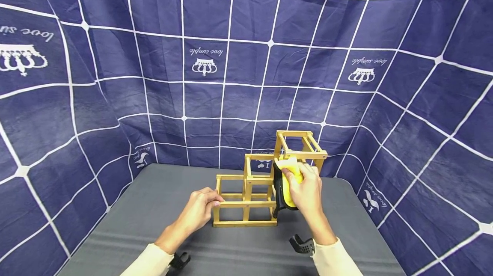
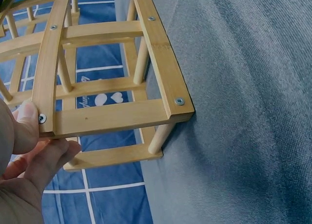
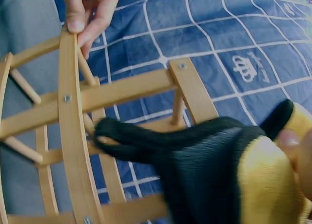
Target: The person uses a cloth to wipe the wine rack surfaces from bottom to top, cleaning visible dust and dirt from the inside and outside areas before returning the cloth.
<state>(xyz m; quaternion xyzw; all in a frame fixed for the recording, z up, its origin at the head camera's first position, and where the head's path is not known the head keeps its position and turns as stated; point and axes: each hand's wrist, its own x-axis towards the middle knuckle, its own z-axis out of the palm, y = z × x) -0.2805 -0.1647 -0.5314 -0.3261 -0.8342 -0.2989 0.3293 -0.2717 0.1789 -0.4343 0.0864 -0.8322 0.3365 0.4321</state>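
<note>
The yellow-and-black cloth (image 1: 288, 197) should feel light and soft in my grip. It looks thick and fuzzy on the yellow face and smoother on the black one, so I'd expect that black side to slide more. Nothing about it seems breakable; the thick yellow part looks the best place to take hold, with the black loop (image 3: 119, 131) too floppy to steer by. The wooden rack (image 1: 246, 204) ought to be the opposite — stiff, fairly light for its size, its bare rails dry enough not to slip. A rail end by a screwed corner seems the sound spot to steady it.

My right fingers (image 1: 308, 179) are curled over the cloth, the thumb bent against its yellow face, while the black side and loop hang free of them. The cloth is up in front of the taller, right-hand part of the rack; whether it presses on the wood there I can't tell.

My left fingers (image 1: 211, 197) pinch the low near-left corner of the rack — thumb on top beside a screw, fingertips underneath, parted only by the rail's thickness. The rack stands on the grey counter (image 1: 154, 212), stepping upward to the right.
</note>
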